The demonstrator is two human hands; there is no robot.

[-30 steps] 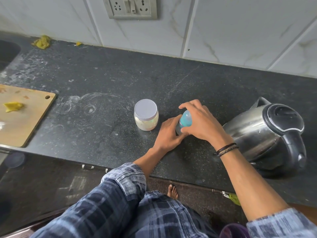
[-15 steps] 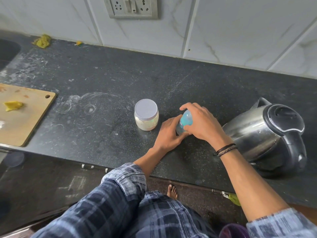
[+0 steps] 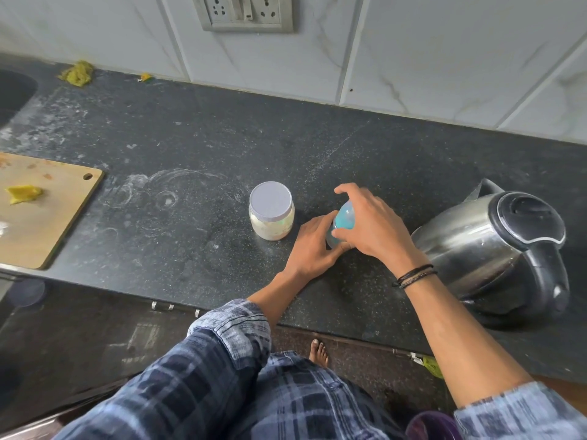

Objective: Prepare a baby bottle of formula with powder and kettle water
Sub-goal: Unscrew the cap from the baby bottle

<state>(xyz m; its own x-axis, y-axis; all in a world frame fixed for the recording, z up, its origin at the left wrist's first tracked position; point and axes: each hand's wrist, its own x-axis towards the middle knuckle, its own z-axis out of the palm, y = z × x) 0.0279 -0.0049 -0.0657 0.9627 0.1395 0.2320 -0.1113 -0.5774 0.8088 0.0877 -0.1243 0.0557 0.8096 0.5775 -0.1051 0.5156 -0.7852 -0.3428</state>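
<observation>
Between jar [image 3: 271, 211] and kettle [image 3: 495, 246] on table [image 3: 222, 147]: left hand [image 3: 313, 246] grips bottle [image 3: 344, 217] base, right hand [image 3: 371, 223] curls round top. Risk: grip slips mid-twist, bottle tips against jar.

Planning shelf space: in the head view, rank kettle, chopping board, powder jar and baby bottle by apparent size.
1. kettle
2. chopping board, cut off by the frame edge, so unsure against the kettle
3. powder jar
4. baby bottle, mostly covered by the left hand and right hand

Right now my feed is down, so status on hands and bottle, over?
Left grip holds baby bottle low, right grip round its blue top. Powder jar lidded, kettle shut, both beside it. Nothing blocking.
</observation>
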